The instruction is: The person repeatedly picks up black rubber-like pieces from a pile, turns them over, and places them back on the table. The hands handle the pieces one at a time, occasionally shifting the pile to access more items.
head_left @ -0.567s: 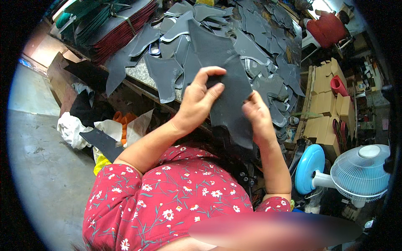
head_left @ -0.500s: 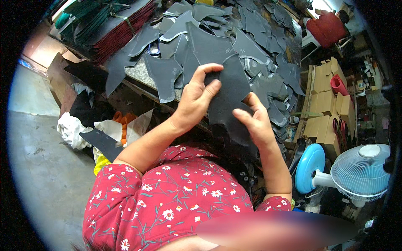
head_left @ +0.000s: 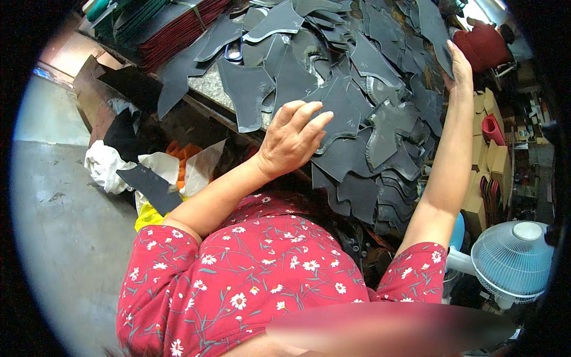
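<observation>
Panel (head_left: 435, 31) gripped at near end by right hand (head_left: 460, 70); left hand (head_left: 293, 138) released, loosely curled, well apart.

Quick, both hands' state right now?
Left hand: loosely open, fingers half-curled, nothing visible in it.
Right hand: closed on a dark grey cut-out piece.

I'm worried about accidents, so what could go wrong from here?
The right hand holds a long, flat dark grey piece near one end; it might slip. A pointed, flat dark grey piece juts past the speckled grey tabletop and could fall if bumped. A blue, white-caged fan looks close to the right elbow and might tip.
</observation>
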`<move>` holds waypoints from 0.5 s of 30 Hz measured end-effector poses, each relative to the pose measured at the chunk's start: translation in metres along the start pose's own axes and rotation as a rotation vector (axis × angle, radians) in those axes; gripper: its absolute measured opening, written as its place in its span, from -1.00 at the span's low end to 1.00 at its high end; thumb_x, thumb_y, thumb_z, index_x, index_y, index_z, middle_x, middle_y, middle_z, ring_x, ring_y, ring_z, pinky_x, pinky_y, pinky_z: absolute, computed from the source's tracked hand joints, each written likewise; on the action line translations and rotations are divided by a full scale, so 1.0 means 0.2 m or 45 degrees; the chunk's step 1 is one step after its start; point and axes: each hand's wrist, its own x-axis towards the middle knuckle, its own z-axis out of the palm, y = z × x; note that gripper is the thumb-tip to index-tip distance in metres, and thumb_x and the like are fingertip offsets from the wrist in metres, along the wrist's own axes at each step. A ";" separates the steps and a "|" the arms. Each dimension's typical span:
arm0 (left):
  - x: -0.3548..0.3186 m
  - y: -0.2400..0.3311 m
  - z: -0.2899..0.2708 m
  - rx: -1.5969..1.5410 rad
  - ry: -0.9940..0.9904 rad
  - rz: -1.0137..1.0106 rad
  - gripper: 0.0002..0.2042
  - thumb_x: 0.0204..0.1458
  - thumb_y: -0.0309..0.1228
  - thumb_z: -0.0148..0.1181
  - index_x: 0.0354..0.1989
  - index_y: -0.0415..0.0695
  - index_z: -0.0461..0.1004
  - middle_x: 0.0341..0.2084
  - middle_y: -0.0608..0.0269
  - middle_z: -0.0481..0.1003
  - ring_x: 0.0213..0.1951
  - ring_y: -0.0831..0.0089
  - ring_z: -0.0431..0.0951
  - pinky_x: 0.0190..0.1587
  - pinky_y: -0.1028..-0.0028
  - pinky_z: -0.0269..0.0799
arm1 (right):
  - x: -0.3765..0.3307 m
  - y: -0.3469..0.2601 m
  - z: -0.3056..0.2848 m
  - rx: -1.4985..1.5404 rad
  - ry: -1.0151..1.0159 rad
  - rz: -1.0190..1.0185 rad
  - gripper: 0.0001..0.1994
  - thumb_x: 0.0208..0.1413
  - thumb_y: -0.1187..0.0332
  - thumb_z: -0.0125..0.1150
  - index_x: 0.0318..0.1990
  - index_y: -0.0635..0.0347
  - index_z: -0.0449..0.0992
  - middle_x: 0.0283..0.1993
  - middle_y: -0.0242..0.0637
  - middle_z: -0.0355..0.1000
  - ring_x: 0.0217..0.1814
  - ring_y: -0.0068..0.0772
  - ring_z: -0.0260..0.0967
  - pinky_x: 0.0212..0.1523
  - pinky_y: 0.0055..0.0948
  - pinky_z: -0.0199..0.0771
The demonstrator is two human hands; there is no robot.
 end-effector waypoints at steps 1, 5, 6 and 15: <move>0.00 0.00 0.00 0.007 -0.023 -0.013 -0.55 -0.13 -0.45 0.31 0.02 -0.09 0.44 -0.03 0.17 0.41 -0.02 0.15 0.37 0.06 0.28 0.32 | 0.08 0.10 0.00 -0.067 0.136 0.035 -0.40 0.02 0.16 0.36 0.16 0.30 0.37 -0.02 -0.19 0.49 -0.06 -0.35 0.45 -0.05 -0.36 0.44; 0.00 0.01 -0.02 -0.005 -0.084 -0.063 -0.64 -0.09 -0.37 0.29 -0.06 -0.09 0.50 -0.04 0.18 0.43 -0.02 0.14 0.37 0.07 0.26 0.29 | 0.14 0.38 -0.06 -0.876 0.181 -0.301 -0.34 -0.05 0.16 0.37 0.21 0.26 0.35 -0.03 -0.12 0.48 -0.03 -0.29 0.43 0.00 -0.37 0.41; 0.00 0.01 -0.03 0.005 -0.099 -0.053 -0.63 -0.07 -0.27 0.28 -0.06 -0.08 0.49 -0.04 0.18 0.42 -0.01 0.15 0.36 0.07 0.22 0.27 | 0.11 0.43 -0.03 -0.809 -0.006 -0.392 -0.41 -0.04 0.19 0.37 0.16 0.23 0.41 -0.05 -0.12 0.48 -0.04 -0.31 0.44 -0.01 -0.38 0.41; 0.01 0.03 -0.05 0.007 -0.118 -0.075 -0.62 -0.11 -0.15 0.29 -0.13 -0.07 0.52 -0.03 0.16 0.42 0.04 0.16 0.33 0.09 0.17 0.21 | -0.37 0.21 0.51 -0.732 -0.582 -0.656 -0.75 0.12 0.30 0.20 -0.06 0.12 0.59 -0.18 -0.28 0.58 -0.15 -0.50 0.51 -0.06 -0.52 0.44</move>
